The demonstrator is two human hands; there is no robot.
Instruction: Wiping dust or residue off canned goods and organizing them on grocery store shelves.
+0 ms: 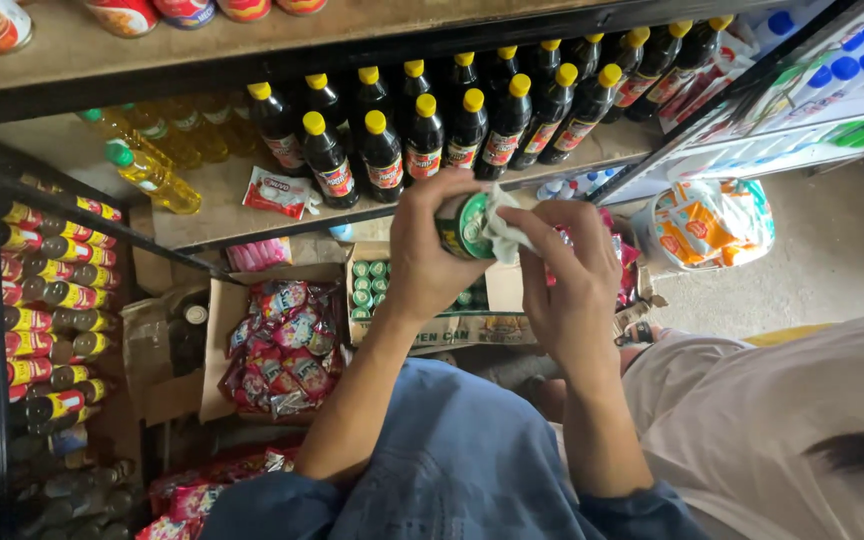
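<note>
**Can and cloth in my hands**

My left hand [430, 255] wraps its fingers around a small green-topped metal can [467, 226], held above an open cardboard box of matching cans [370, 285]. My right hand [572, 275] pinches a crumpled pale cloth [505, 225] against the can's top. Behind stand dark yellow-capped bottles [452, 125] on a wooden shelf [222, 195].

Small green can [469, 225], end facing up, touching a pale, probably cloth rag [505, 232].

Both forearms raised, left hand [432, 255] and right hand [572, 275] with fingers curled, close together
</note>
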